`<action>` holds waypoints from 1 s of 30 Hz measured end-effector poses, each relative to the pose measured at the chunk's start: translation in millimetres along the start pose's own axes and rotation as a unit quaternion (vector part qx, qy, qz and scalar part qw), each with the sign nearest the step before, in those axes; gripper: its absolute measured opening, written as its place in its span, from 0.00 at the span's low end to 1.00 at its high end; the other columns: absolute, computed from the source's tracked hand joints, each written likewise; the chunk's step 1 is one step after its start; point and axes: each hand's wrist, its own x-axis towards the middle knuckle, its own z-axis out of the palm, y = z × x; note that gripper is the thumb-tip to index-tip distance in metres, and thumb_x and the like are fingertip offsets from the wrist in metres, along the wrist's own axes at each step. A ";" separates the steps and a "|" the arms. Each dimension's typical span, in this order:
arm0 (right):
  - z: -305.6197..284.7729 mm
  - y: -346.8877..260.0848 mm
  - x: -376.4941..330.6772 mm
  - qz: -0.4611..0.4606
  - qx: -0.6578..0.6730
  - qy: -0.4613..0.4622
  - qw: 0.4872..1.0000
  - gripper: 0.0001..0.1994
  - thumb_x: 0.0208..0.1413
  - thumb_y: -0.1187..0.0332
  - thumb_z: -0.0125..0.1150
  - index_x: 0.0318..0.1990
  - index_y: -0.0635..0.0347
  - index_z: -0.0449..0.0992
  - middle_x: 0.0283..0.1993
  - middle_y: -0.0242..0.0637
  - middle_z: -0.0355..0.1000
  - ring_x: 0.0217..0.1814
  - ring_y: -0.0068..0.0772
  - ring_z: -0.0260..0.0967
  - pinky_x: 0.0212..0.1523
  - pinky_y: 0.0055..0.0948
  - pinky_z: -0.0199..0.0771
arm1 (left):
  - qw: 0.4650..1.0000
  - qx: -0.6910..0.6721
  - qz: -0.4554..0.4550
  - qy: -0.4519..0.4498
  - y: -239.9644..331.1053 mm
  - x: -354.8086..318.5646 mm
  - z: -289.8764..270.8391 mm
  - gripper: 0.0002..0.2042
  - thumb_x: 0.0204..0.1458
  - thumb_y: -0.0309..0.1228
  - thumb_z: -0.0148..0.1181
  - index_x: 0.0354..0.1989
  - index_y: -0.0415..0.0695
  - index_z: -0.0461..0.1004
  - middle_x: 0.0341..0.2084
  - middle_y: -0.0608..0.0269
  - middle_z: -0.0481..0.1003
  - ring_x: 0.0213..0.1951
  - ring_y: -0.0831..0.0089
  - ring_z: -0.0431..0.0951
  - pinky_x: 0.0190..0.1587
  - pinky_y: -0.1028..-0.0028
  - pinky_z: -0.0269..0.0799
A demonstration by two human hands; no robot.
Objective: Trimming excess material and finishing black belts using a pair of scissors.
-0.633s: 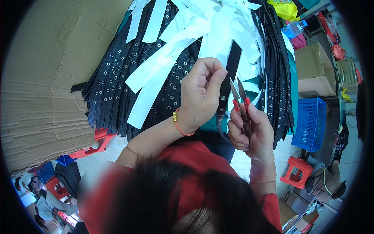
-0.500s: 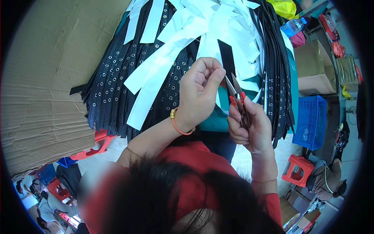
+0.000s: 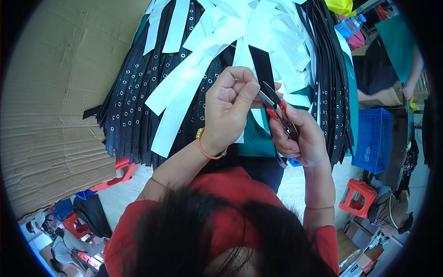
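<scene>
While held, one snips (image 3: pixel 275 107), two hands (image 3: pixel 229 111).

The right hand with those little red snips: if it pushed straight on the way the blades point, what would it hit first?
Most likely the left hand, whose thumb sits right at the blade tips of the snips in the right hand, beside the black strip; depth is hard to judge.

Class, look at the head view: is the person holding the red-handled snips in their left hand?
No: the red-handled snips sit in the right hand, while the left hand pinches a black strip.
</scene>
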 end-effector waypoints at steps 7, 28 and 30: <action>-8.5 -7.0 17.8 -0.076 -0.069 0.005 0.995 0.22 0.56 0.56 0.42 0.20 0.67 0.66 0.07 0.23 0.48 0.05 0.12 0.39 0.07 0.16 0.37 | 0.998 -0.007 0.066 0.011 -6.1 7.3 -0.6 0.04 0.56 0.22 0.43 0.38 0.37 0.59 0.30 0.56 0.72 0.39 0.67 0.77 0.38 0.75 0.75; -15.7 -5.2 31.6 -0.035 -0.017 -0.008 0.999 0.20 0.56 0.56 0.42 0.19 0.63 0.65 0.06 0.23 0.47 0.05 0.13 0.38 0.07 0.16 0.38 | 0.990 0.094 0.107 0.015 -18.7 9.0 -10.3 0.05 0.58 0.27 0.40 0.38 0.41 0.54 0.34 0.45 0.72 0.40 0.67 0.75 0.42 0.74 0.70; -14.9 -4.2 32.0 -0.042 -0.019 -0.005 0.999 0.20 0.56 0.56 0.42 0.19 0.63 0.64 0.07 0.23 0.47 0.05 0.13 0.38 0.07 0.16 0.37 | 0.989 0.098 0.113 0.007 -19.7 8.2 -11.0 0.05 0.59 0.27 0.40 0.38 0.41 0.54 0.35 0.44 0.72 0.41 0.65 0.75 0.43 0.74 0.69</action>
